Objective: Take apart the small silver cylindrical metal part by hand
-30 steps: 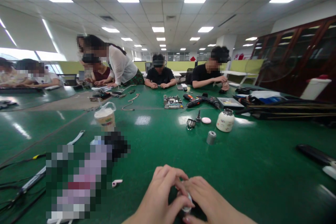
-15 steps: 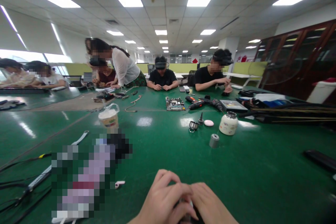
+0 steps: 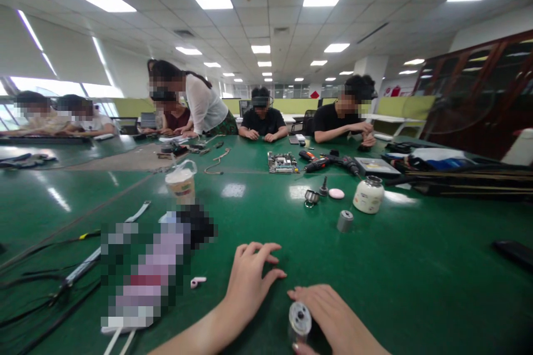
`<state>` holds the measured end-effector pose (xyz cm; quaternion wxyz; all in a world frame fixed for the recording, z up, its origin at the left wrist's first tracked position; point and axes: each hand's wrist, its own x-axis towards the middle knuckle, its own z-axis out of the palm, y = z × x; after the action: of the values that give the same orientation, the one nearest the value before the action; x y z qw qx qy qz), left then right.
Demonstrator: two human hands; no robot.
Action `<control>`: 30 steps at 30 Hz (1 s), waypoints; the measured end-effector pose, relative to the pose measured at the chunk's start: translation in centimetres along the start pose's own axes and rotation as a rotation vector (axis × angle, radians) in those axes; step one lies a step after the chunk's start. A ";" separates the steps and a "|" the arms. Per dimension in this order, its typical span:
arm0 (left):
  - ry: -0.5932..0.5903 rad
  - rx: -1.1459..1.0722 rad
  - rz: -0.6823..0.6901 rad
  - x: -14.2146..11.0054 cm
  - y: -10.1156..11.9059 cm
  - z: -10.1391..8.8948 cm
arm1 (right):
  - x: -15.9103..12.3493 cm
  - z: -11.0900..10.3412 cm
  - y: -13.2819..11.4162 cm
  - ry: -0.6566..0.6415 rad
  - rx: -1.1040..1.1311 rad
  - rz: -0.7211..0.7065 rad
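Observation:
My left hand (image 3: 252, 274) hovers over or rests on the green table (image 3: 400, 283), its fingers apart and curved, with nothing in it. Close to the lower edge, my right hand (image 3: 333, 316) curls its fingers and thumb around a silver cylindrical part (image 3: 300, 319). That part stands upright, its round top with a dark centre hole facing up. Farther off stands a smaller grey cylindrical piece (image 3: 345, 222). Behind it are a metal ring-like piece (image 3: 311, 198), a dark pointed fitting (image 3: 323, 186), a pink oval object (image 3: 336, 193) and a cream jar (image 3: 368, 195).
On the left lie a white earbud (image 3: 197, 282), a blurred-out purple item (image 3: 162, 258), cables (image 3: 62, 285) and a drink cup (image 3: 181, 184). A circuit board (image 3: 282, 162) and power drills (image 3: 328, 162) sit ahead. Several people work across the table.
My left hand has come away from my right, moving left and forward, and its fingers have spread. The silver cylindrical part, mostly hidden before, now shows by my right hand. The view has shifted slightly.

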<state>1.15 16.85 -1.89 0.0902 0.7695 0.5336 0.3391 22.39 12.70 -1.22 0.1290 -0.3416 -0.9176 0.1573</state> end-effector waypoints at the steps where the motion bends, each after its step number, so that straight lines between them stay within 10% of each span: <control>1: 0.006 -0.011 -0.017 -0.1 0.0 0.0 | 0.0 0.0 0.0 0.008 0.003 -0.002; 30: 0.038 -0.220 -0.080 -1.0 1.3 -1.4 | -0.3 -0.1 -0.1 0.069 0.078 0.001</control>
<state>1.04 15.15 -0.61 0.1772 0.7264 0.5252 0.4063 22.59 12.39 -1.13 0.1737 -0.3420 -0.9056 0.1811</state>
